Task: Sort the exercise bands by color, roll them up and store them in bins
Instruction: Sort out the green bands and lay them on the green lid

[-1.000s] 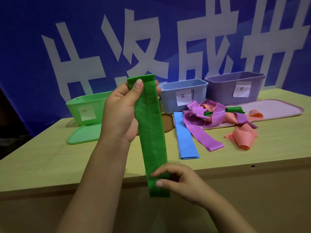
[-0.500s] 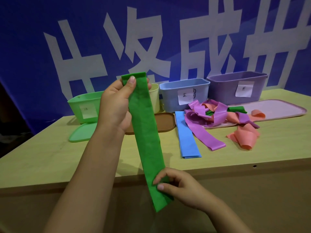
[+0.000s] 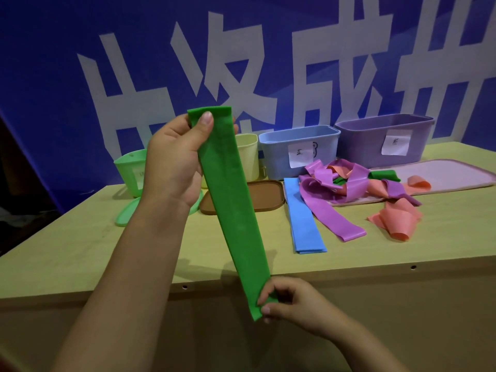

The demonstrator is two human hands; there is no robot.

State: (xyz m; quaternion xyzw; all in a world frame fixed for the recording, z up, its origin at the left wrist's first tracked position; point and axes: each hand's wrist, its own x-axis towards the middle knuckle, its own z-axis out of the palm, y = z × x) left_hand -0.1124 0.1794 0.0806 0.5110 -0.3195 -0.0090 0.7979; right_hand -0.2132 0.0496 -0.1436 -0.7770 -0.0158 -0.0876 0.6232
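A flat green band point(image 3: 233, 205) hangs stretched in the air in front of the table edge. My left hand point(image 3: 174, 162) pinches its top end, thumb on the front. My right hand point(image 3: 292, 302) pinches its bottom end, below the table's front edge. On the table lie a flat blue band point(image 3: 303, 218), a tangle of purple bands point(image 3: 332, 194), orange bands point(image 3: 397, 218) and a second green band point(image 3: 383, 174). At the back stand a green bin point(image 3: 128, 167), a yellow bin point(image 3: 248, 154), a blue bin point(image 3: 298, 149) and a purple bin point(image 3: 383, 138).
A brown lid point(image 3: 265, 197) lies in front of the yellow bin, a green lid point(image 3: 126, 213) in front of the green bin. A pink lid point(image 3: 442, 175) lies at the right, under part of the tangle. A blue banner with white characters hangs behind the wooden table point(image 3: 80, 253).
The band has tilted, its bottom end swinging right. My right hand has slid down to the band's lower end. My left hand has kept its hold at the top.
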